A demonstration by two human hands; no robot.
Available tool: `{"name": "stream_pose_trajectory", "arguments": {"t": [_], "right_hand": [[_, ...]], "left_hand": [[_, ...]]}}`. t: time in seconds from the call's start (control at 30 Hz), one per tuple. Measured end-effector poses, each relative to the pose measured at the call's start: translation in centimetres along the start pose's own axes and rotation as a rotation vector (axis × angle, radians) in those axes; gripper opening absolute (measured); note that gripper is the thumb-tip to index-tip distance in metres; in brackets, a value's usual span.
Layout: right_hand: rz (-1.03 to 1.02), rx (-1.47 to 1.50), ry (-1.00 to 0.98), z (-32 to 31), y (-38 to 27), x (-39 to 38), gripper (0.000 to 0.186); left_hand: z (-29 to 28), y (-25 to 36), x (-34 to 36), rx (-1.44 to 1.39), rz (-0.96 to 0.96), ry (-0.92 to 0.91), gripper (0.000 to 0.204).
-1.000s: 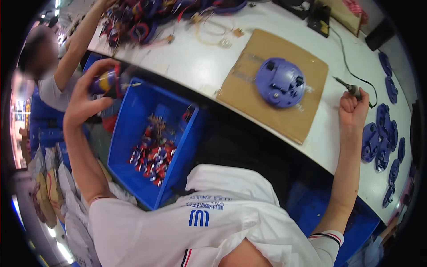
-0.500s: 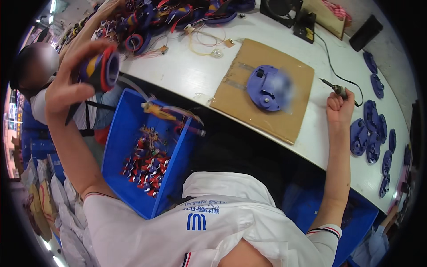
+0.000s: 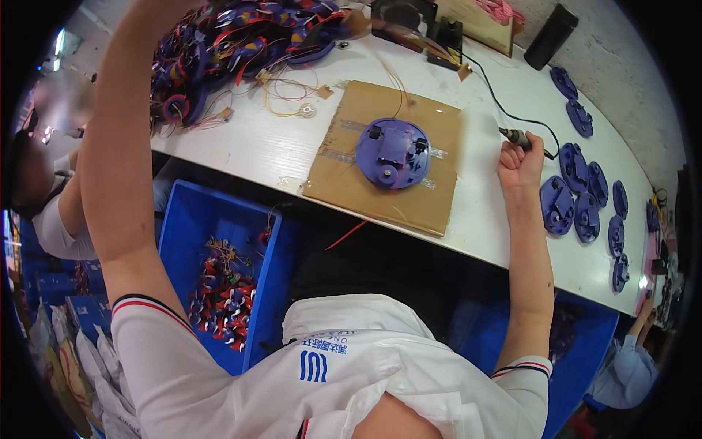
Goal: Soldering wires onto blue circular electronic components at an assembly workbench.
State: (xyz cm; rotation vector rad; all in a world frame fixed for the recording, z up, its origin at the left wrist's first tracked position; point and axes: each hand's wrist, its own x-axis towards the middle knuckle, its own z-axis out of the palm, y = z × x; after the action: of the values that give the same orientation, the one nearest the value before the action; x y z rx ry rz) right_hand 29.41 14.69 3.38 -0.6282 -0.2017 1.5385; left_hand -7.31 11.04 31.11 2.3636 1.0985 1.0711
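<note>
My right hand is closed around a soldering iron, held over the white table with its tip pointing left. To its left, a round purple plastic shell with small black parts lies on a taped cardboard sheet. Thin wires run near the shell's far side, and a small brown board appears beyond it. My left arm reaches up across the left side. Only a part of my left hand shows at the upper edge, near a heap of purple, red and yellow parts; its fingers are hidden.
Several purple shells lie along the right of the table. A black cable runs from the iron toward a black fan. A blue bin with red parts stands below. People sit at left and right.
My left hand, earlier holding a purple, red and yellow ringed part at the left, has moved up to the upper edge. My right hand still grips the soldering iron. The view has shifted.
</note>
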Motion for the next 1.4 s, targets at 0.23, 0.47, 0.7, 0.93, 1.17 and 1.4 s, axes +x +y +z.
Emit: {"name": "stream_pose_trajectory", "arguments": {"t": [0.23, 0.47, 0.7, 0.93, 1.17, 1.4], "right_hand": [[-0.049, 0.002, 0.129, 0.0, -0.4, -0.4, 0.021], [-0.088, -0.048, 0.123, 1.3, -0.1, -1.4, 0.02], [-0.083, -0.129, -0.013, 1.7, 0.8, -2.6, 0.016], [-0.059, -0.307, -0.054, 4.7, 2.1, -3.9, 0.016], [-0.083, -0.358, 0.004, 4.5, 3.9, -2.5, 0.017], [-0.054, -0.337, 0.08, 4.5, 6.0, -2.7, 0.017]], "left_hand": [[2.6, -14.4, -10.7, 0.674, -0.226, -0.081, 0.06], [7.6, -16.1, -14.9, 1.065, -0.195, 0.085, 0.052], [19.1, -5.9, -13.2, 0.185, 0.25, -0.117, 0.035], [21.7, -8.4, -14.0, 0.148, 0.325, -0.071, 0.021], [20.2, -5.5, -13.0, -0.542, -0.454, 0.487, 0.01], [22.6, -8.4, -11.8, -0.244, -0.377, 0.347, 0.018]]}}
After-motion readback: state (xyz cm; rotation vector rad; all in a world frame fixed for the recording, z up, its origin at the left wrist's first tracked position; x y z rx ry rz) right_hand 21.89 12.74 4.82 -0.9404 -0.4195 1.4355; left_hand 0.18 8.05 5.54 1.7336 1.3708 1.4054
